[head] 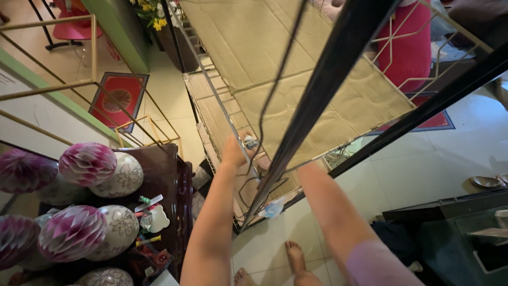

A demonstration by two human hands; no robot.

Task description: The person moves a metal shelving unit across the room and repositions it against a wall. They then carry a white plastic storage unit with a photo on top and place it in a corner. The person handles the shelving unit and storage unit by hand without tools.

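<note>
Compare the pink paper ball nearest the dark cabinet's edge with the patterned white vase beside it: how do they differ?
The pink paper ball is pleated honeycomb paper, magenta fading to white; the patterned white vase is smooth and glossy with a grey floral pattern. The ball sits further left, overlapping the vase in this view. Both are rounded, similar in size, and stand on the dark cabinet.

To the left of where I grip, a dark wooden cabinet [169, 175] carries patterned white vases [120, 175] topped with pink paper honeycomb balls [87, 163], and small clutter lies beside them. Further left and beyond, a red doormat [119, 95] lies on the pale floor by a brass railing [63, 87]. Yellow flowers [151, 13] stand far ahead. Off to my right a metal bowl [486, 181] sits on the tiles, near a black glass table [455, 233].
</note>
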